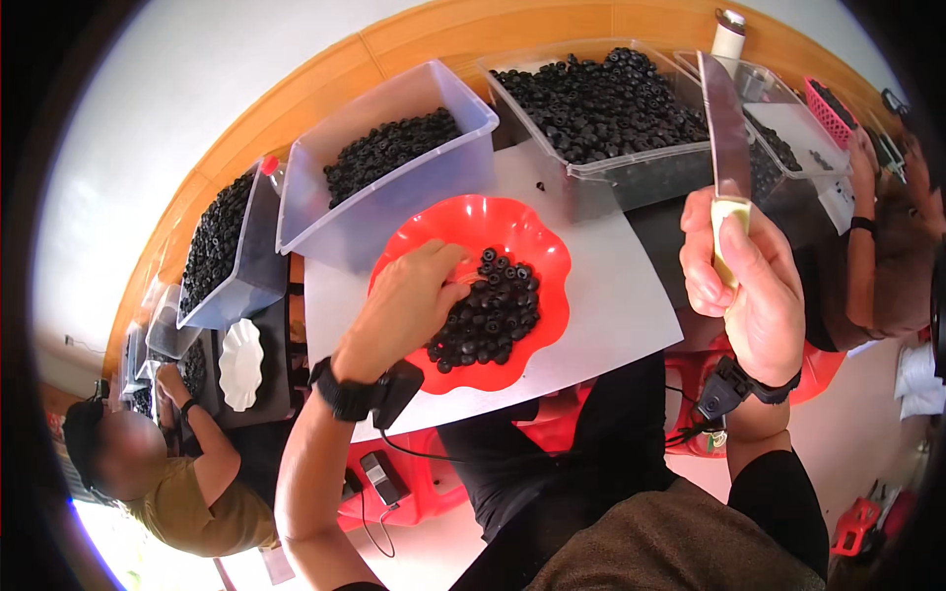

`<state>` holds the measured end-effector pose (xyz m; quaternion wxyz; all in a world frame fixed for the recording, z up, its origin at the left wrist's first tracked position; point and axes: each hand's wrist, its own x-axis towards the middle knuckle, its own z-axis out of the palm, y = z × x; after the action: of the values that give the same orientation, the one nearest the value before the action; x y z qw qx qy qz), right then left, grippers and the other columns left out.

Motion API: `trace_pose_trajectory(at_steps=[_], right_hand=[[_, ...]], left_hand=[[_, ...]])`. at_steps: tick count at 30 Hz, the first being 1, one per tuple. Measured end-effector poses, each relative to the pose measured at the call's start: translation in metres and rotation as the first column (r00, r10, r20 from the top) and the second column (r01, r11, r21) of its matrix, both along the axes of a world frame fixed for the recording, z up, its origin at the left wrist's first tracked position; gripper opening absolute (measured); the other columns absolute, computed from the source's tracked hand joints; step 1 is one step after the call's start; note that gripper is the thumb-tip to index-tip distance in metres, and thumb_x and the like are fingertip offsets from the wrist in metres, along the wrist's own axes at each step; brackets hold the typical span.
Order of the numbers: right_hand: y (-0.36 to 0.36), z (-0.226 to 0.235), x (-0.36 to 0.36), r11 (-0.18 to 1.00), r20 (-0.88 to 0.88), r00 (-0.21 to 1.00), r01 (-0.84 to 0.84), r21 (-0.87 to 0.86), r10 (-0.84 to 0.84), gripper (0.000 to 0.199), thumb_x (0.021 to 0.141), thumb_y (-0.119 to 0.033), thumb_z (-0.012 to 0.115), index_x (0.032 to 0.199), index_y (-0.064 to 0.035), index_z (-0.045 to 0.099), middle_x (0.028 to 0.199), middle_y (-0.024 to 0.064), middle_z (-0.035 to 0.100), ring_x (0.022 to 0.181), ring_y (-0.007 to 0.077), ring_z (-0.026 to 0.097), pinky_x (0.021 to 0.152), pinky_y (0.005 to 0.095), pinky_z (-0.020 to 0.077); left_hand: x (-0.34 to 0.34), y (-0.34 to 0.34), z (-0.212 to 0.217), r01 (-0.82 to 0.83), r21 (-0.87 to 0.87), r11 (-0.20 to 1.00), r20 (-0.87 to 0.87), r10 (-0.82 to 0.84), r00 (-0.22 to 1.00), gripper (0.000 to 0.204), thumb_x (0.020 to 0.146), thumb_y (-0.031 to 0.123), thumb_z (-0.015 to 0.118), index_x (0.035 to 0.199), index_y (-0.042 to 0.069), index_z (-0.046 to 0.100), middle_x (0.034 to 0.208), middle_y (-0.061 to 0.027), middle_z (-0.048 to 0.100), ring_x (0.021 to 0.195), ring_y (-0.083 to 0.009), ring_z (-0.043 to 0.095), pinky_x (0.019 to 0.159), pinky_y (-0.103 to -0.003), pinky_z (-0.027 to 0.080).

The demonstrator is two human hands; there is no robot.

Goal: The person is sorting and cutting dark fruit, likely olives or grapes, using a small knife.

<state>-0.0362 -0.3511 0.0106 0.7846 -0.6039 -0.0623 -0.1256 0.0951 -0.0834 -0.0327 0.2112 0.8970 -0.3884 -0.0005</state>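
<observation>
In front of me a red wavy-rimmed plate [544,227] holds a heap of small round black pieces [490,315], with ring-like dimples on top. My left hand [419,295] is over the plate's left side, fingertips curled together at the heap's edge; what they hold, if anything, I cannot make out. Raised on the right, my right hand [744,271] grips the pale yellow handle of a knife [727,128]. Its broad blade points up, apart from the plate.
A white sheet [611,286] lies under the plate. Behind it stand a bluish clear bin [394,182] and a wider clear bin [641,163], both with black pieces. Left are another bin [241,266], a white scalloped plate [241,364] and a co-worker [197,492]. Another person's arm [862,246] is at right.
</observation>
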Motion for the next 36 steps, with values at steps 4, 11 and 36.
trace_pose_trajectory(at_steps=[4, 11, 36], right_hand=[[0.004, 0.011, 0.013, 0.989, -0.041, 0.989, -0.141, -0.045, 0.139, 0.025, 0.096, -0.027, 0.049, 0.096, -0.0037, 0.058, 0.062, -0.0051, 0.043, 0.050, -0.0002, 0.030, 0.045, 0.0183, 0.0216], [0.047, 0.037, 0.071, 0.908, 0.112, 0.913, -0.365, -0.204, 0.392, 0.028, 0.094, -0.030, 0.055, 0.090, -0.0022, 0.060, 0.060, -0.0054, 0.042, 0.050, 0.0014, 0.035, 0.044, 0.0188, 0.0250], [0.084, 0.015, 0.177, 0.835, 0.432, 0.874, 0.060, -0.548, 0.221, 0.027, 0.079, -0.013, 0.072, 0.101, -0.0007, 0.062, 0.081, 0.0102, 0.066, 0.067, 0.0165, 0.064, 0.058, 0.0281, 0.0486]], left_hand=[[0.028, -0.018, -0.030, 0.005, 0.040, 0.999, 0.041, -0.006, 0.999, 0.034, 0.076, 0.009, 0.067, 0.108, 0.002, 0.058, 0.095, -0.0165, 0.060, 0.089, -0.0335, 0.059, 0.077, -0.039, 0.047], [0.045, -0.030, -0.069, 0.047, 0.064, 0.997, -0.082, -0.042, 0.996, 0.024, 0.075, 0.008, 0.068, 0.097, 0.003, 0.060, 0.097, -0.0161, 0.059, 0.092, -0.0362, 0.059, 0.077, -0.045, 0.047], [0.058, -0.001, 0.049, -0.382, -0.868, 0.316, -0.494, -0.491, 0.717, 0.028, 0.095, 0.017, 0.050, 0.117, 0.000, 0.053, 0.108, -0.0074, 0.059, 0.091, -0.0161, 0.056, 0.076, -0.030, 0.045]])
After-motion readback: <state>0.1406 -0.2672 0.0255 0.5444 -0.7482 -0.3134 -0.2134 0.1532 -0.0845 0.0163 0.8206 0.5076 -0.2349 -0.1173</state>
